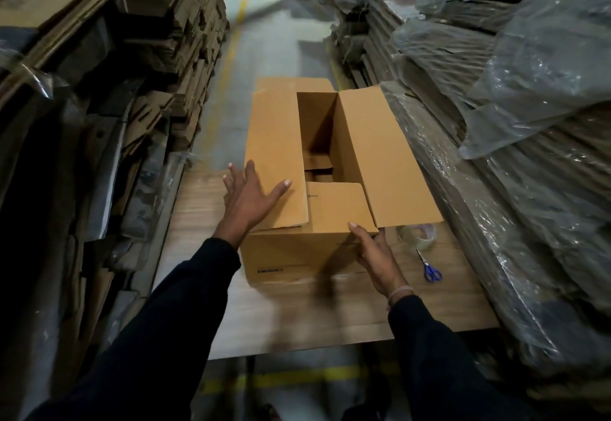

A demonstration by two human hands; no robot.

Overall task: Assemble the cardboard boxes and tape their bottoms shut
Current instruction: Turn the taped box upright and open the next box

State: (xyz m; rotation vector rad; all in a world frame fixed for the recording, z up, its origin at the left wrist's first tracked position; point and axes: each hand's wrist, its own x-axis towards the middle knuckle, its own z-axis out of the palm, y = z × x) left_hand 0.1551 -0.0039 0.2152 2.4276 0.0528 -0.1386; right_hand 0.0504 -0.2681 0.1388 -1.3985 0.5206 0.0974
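A brown cardboard box [291, 255] stands on a wooden table [297, 314], its upper end partly folded. The near short flap [337, 205] lies flat, the long left flap [276, 156] is folded over, and the long right flap [386, 159] stands out to the right. My left hand [251, 195] rests flat on the left flap, fingers spread. My right hand [377, 255] grips the box's near right corner, thumb on the short flap's edge. A roll of clear tape [417, 236] lies just right of the box.
Blue-handled scissors [429, 266] lie on the table near the tape. Stacks of flat cardboard [172, 56] rise on the left, and plastic-wrapped cardboard stacks [515, 122] crowd the right. A concrete aisle [264, 33] with a yellow line runs ahead.
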